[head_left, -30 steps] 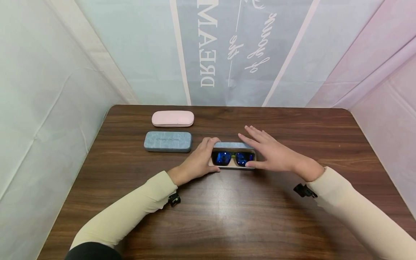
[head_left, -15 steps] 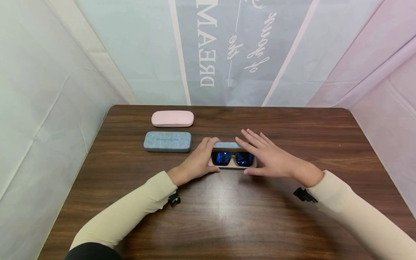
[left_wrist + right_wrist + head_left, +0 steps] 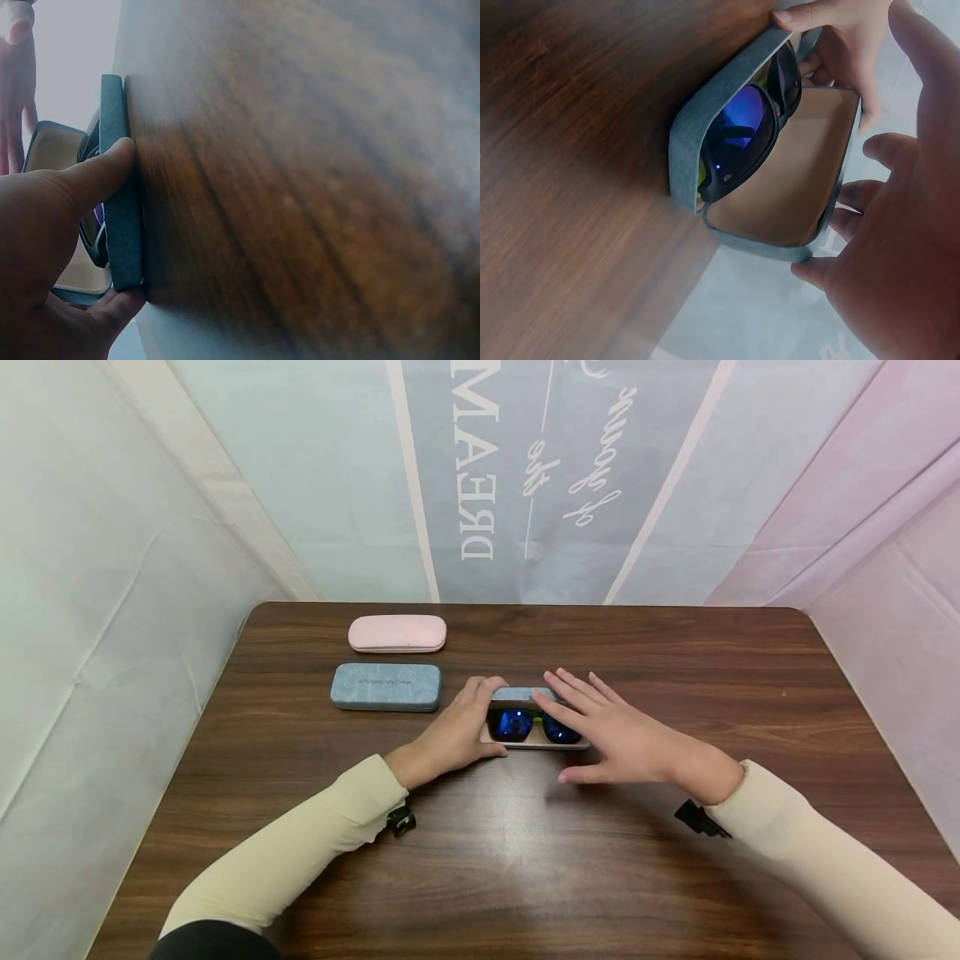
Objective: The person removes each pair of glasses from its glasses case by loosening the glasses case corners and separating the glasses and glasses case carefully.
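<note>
A blue-grey glasses case (image 3: 519, 693) stands open on the table, its lid raised at the back. Inside it lie dark sunglasses (image 3: 514, 724) with mirrored blue lenses; the beige lining (image 3: 802, 157) of the lid shows in the right wrist view. My left hand (image 3: 456, 727) grips the case's left end, the thumb (image 3: 112, 161) on its front wall and fingers behind. With fingers spread, my right hand (image 3: 618, 735) hovers over the right end, and its fingertips (image 3: 814, 271) are at the outer side of the lid. That hand hides the case's right end in the head view.
Left of the open case lies a closed blue glasses case (image 3: 386, 687) with lettering on its lid. Behind that is a closed pink glasses case (image 3: 397, 633). The brown wooden table (image 3: 480, 860) ends at a printed cloth backdrop (image 3: 360, 485).
My right hand has shifted left and its thumb has come away from the sunglasses toward the front of the case. My left hand and the case have stayed in place.
</note>
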